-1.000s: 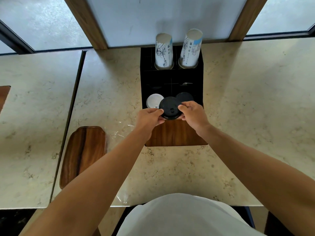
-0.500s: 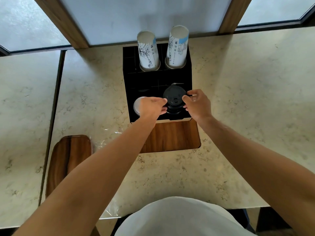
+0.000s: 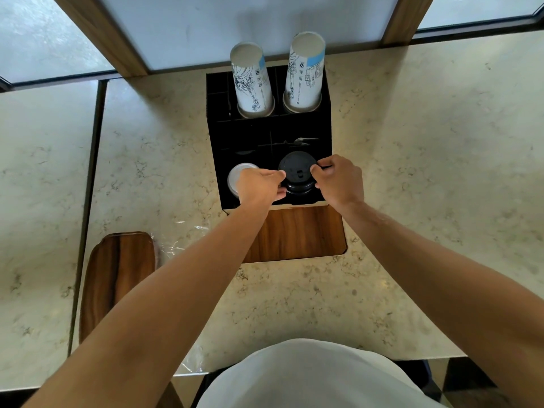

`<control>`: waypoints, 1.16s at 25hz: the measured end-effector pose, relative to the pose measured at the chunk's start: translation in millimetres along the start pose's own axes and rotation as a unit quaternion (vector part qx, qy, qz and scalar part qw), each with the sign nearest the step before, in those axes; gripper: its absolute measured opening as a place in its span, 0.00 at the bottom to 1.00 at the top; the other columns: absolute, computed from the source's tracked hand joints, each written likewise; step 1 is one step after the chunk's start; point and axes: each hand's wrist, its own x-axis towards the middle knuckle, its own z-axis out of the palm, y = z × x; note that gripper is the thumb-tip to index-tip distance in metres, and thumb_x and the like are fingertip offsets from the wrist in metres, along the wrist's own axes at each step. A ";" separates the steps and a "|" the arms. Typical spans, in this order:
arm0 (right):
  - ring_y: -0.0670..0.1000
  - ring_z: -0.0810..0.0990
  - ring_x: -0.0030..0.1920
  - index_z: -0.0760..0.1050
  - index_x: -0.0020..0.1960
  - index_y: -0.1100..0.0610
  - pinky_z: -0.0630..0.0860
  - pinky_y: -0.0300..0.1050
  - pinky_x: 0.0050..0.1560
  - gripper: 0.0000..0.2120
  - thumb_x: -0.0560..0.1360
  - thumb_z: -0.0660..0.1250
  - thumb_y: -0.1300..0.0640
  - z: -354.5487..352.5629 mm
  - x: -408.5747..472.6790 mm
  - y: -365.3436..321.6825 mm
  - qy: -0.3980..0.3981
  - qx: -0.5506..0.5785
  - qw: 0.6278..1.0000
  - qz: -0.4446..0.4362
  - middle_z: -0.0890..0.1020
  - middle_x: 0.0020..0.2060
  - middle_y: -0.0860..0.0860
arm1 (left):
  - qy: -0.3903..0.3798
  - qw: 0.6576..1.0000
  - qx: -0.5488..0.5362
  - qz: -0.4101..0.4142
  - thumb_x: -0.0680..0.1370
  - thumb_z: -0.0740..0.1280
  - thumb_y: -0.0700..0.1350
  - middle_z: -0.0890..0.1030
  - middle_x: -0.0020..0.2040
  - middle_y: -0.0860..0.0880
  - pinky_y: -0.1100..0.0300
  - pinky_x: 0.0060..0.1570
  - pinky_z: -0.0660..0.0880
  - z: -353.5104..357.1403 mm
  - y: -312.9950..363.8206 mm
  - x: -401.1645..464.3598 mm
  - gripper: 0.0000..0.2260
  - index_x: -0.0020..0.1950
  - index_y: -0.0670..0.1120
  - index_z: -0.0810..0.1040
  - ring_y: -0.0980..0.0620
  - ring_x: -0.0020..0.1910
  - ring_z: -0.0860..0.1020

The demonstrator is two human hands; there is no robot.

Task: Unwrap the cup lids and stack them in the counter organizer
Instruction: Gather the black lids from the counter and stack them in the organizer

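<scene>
A stack of black cup lids [image 3: 297, 172] stands in the front right slot of the black counter organizer [image 3: 223, 142]. My left hand [image 3: 259, 187] pinches the stack's left edge and my right hand [image 3: 338, 179] grips its right edge. White lids [image 3: 235, 179] fill the front left slot, partly hidden behind my left hand. Crumpled clear plastic wrap [image 3: 182, 237] lies on the counter left of my left forearm.
Two stacks of printed paper cups [image 3: 253, 81] [image 3: 304, 75] stand upside down in the organizer's back slots. A wooden panel [image 3: 297, 234] lies in front of the organizer, and a wooden tray [image 3: 117, 275] at the left. The marble counter [image 3: 426, 172] stretches right.
Both hands carried the black lids forward from above the wooden panel and set them down into the front right slot. The camera view shifted slightly.
</scene>
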 end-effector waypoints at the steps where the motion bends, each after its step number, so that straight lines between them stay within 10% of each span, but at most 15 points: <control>1: 0.54 0.87 0.51 0.80 0.64 0.58 0.82 0.53 0.57 0.17 0.81 0.67 0.49 0.4 -0.6 0.9 0.000 -0.007 1.000 -0.002 0.86 0.55 0.53 | -0.002 1.000 0.005 -0.002 0.77 0.73 0.41 0.85 0.43 0.46 0.60 0.39 0.81 0.5 -0.9 1.0 0.04 0.44 0.45 0.81 0.52 0.40 0.86; 10: 0.54 0.88 0.47 0.80 0.65 0.59 0.84 0.48 0.53 0.16 0.81 0.66 0.51 3.8 -3.5 5.3 -0.001 -0.034 0.999 -0.016 0.87 0.52 0.56 | -0.087 0.991 0.061 -0.077 0.82 0.67 0.40 0.80 0.66 0.39 0.59 0.44 0.78 1.9 5.9 2.6 0.10 0.62 0.38 0.77 0.45 0.62 0.81; 18: 0.51 0.88 0.44 0.79 0.68 0.57 0.82 0.42 0.53 0.19 0.83 0.63 0.48 5.1 -6.7 6.8 -0.002 -0.056 0.998 -0.033 0.88 0.53 0.54 | -0.036 0.993 0.110 0.015 0.80 0.70 0.45 0.85 0.53 0.45 0.58 0.51 0.82 -1.0 -4.6 5.2 0.04 0.49 0.45 0.80 0.52 0.46 0.84; 24: 0.56 0.87 0.53 0.74 0.71 0.57 0.80 0.52 0.62 0.22 0.83 0.61 0.46 -0.9 -15.7 8.8 -0.010 -0.021 1.000 -0.002 0.85 0.59 0.55 | 0.034 0.988 0.098 0.113 0.77 0.74 0.49 0.82 0.30 0.55 0.69 0.27 0.76 -15.2 -8.9 -10.5 0.11 0.36 0.52 0.78 0.60 0.30 0.84; 29: 0.52 0.83 0.47 0.80 0.58 0.58 0.76 0.42 0.47 0.13 0.82 0.61 0.53 -3.8 -42.3 13.3 0.018 -0.034 0.999 -0.005 0.86 0.50 0.54 | 0.071 0.979 0.114 0.151 0.77 0.73 0.51 0.78 0.22 0.59 0.71 0.26 0.74 -37.5 -20.5 -31.6 0.14 0.34 0.58 0.73 0.70 0.27 0.78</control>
